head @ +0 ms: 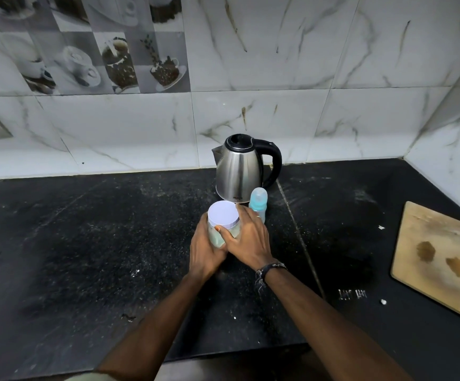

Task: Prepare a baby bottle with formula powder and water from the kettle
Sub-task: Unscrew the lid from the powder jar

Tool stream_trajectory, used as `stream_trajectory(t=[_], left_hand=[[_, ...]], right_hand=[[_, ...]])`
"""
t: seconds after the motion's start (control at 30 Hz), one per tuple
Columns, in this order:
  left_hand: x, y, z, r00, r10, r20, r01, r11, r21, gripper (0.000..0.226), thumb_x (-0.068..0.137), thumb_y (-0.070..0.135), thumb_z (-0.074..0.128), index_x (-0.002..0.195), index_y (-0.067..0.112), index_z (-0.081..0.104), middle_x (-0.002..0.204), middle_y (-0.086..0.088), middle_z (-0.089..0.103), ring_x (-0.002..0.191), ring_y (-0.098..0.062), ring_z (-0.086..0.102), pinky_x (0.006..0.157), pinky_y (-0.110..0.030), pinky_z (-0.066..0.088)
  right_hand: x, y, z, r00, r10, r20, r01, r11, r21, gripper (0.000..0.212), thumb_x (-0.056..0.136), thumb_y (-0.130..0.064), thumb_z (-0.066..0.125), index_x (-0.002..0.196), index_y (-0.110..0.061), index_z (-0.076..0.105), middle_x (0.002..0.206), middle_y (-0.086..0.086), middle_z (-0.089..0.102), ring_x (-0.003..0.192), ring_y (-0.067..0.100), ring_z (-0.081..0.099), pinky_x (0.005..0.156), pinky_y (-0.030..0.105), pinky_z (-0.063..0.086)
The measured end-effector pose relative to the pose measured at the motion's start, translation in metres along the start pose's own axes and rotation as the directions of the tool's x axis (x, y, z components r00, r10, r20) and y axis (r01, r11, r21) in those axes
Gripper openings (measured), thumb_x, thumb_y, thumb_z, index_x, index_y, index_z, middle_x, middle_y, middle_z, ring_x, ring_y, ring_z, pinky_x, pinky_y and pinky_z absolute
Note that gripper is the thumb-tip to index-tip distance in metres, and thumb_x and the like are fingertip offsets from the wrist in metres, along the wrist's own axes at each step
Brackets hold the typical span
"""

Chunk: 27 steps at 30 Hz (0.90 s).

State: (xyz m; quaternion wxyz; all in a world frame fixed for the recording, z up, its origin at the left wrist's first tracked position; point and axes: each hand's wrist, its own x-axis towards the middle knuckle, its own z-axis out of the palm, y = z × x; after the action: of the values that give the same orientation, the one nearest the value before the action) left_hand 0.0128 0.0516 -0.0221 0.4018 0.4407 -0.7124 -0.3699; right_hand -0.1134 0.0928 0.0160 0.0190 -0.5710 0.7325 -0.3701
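The dark desk lies bare left of the arms, a wooden board at its right edge. Left hand and right hand wrap curled fingers around the white-lidded jar. Just behind stand the baby bottle and kettle, near the wall.

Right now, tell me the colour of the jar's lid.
White, with a faint lilac tint; the lid shows in the head view.

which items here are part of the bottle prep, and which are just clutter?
Part of the job:
- jar with white lid, gripped by left hand and right hand
- baby bottle, capped, standing beside the jar
- kettle, lid shut, behind both

Lying about:
- wooden cutting board, stained, far right
- white crumbs on the counter
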Motion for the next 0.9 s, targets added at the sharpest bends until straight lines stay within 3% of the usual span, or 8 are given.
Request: stream_trajectory(t=[0.27, 0.33, 0.4, 0.47, 0.63, 0.73, 0.8, 0.9], left_hand=[[-0.054, 0.016, -0.016, 1.0, -0.01, -0.022, 0.007, 0.992, -0.128, 0.09, 0.071, 0.054, 0.074, 0.149, 0.019, 0.046, 0.142, 0.007, 0.061, 0.128, 0.003, 0.058, 0.103, -0.012, 0.047], [-0.067, 0.019, -0.02, 0.999, -0.02, -0.046, 0.014, 0.99, -0.143, 0.087, 0.068, 0.053, 0.077, 0.145, 0.025, 0.047, 0.139, 0.011, 0.061, 0.126, 0.011, 0.057, 0.104, -0.014, 0.048], [-0.08, 0.018, -0.023, 0.997, -0.034, -0.066, 0.025, 0.992, -0.121, 0.091, 0.067, 0.054, 0.08, 0.146, 0.02, 0.052, 0.143, 0.005, 0.062, 0.131, -0.001, 0.059, 0.109, -0.031, 0.051], [-0.091, 0.018, -0.024, 0.995, -0.029, -0.095, 0.021, 0.996, -0.088, 0.093, 0.068, 0.054, 0.082, 0.147, 0.014, 0.053, 0.143, -0.001, 0.064, 0.131, -0.015, 0.062, 0.107, -0.045, 0.053], [-0.115, 0.034, -0.021, 0.975, 0.091, -0.202, -0.087, 0.996, 0.032, 0.086, 0.066, 0.051, 0.085, 0.135, 0.007, 0.06, 0.131, -0.003, 0.068, 0.118, -0.023, 0.068, 0.094, -0.047, 0.058], [-0.124, 0.049, -0.02, 0.957, 0.141, -0.255, -0.13, 0.99, 0.059, 0.086, 0.064, 0.056, 0.084, 0.13, 0.007, 0.061, 0.122, 0.001, 0.07, 0.106, -0.017, 0.069, 0.09, -0.033, 0.058], [-0.127, 0.051, -0.021, 0.951, 0.147, -0.271, -0.146, 0.989, 0.025, 0.092, 0.06, 0.053, 0.087, 0.136, 0.011, 0.059, 0.127, 0.006, 0.067, 0.112, -0.011, 0.067, 0.094, -0.025, 0.055], [-0.125, 0.049, -0.03, 0.96, 0.113, -0.255, -0.126, 0.992, -0.033, 0.096, 0.051, 0.043, 0.092, 0.14, 0.023, 0.06, 0.131, 0.014, 0.067, 0.118, -0.006, 0.068, 0.098, -0.03, 0.057]], right_hand=[[-0.049, -0.015, -0.026, 0.999, -0.004, -0.047, 0.012, 0.984, 0.176, 0.074, 0.075, -0.058, 0.071, 0.133, -0.013, 0.056, 0.133, 0.002, 0.061, 0.121, 0.019, 0.059, 0.093, 0.04, 0.055], [-0.06, -0.02, -0.034, 1.0, 0.014, -0.018, -0.01, 0.979, 0.202, 0.073, 0.075, -0.057, 0.073, 0.134, -0.018, 0.054, 0.133, -0.002, 0.06, 0.12, 0.016, 0.059, 0.091, 0.04, 0.055], [-0.07, -0.026, -0.046, 0.999, 0.035, 0.034, -0.041, 0.976, 0.213, 0.076, 0.075, -0.061, 0.071, 0.136, -0.021, 0.051, 0.135, -0.005, 0.058, 0.121, 0.015, 0.057, 0.092, 0.041, 0.055], [-0.076, -0.039, -0.061, 0.992, 0.06, 0.108, -0.074, 0.989, 0.129, 0.084, 0.074, -0.074, 0.061, 0.139, -0.023, 0.047, 0.135, -0.005, 0.054, 0.122, 0.016, 0.055, 0.094, 0.04, 0.053], [-0.073, -0.076, -0.089, 0.972, 0.139, 0.191, -0.071, 0.943, -0.324, 0.094, 0.071, -0.093, 0.036, 0.12, -0.014, 0.052, 0.12, 0.006, 0.048, 0.106, 0.029, 0.057, 0.077, 0.04, 0.051], [-0.07, -0.085, -0.091, 0.976, 0.159, 0.151, -0.086, 0.911, -0.402, 0.092, 0.074, -0.092, 0.031, 0.107, -0.009, 0.058, 0.116, 0.012, 0.054, 0.098, 0.032, 0.062, 0.072, 0.039, 0.05], [-0.071, -0.087, -0.091, 0.989, 0.11, 0.102, -0.06, 0.914, -0.402, 0.085, 0.077, -0.087, 0.035, 0.098, -0.009, 0.061, 0.107, 0.011, 0.058, 0.089, 0.031, 0.064, 0.066, 0.035, 0.048], [-0.07, -0.088, -0.092, 0.998, 0.017, 0.06, 0.007, 0.925, -0.381, 0.071, 0.076, -0.079, 0.045, 0.081, -0.011, 0.061, 0.091, 0.008, 0.059, 0.073, 0.03, 0.065, 0.055, 0.03, 0.035]])
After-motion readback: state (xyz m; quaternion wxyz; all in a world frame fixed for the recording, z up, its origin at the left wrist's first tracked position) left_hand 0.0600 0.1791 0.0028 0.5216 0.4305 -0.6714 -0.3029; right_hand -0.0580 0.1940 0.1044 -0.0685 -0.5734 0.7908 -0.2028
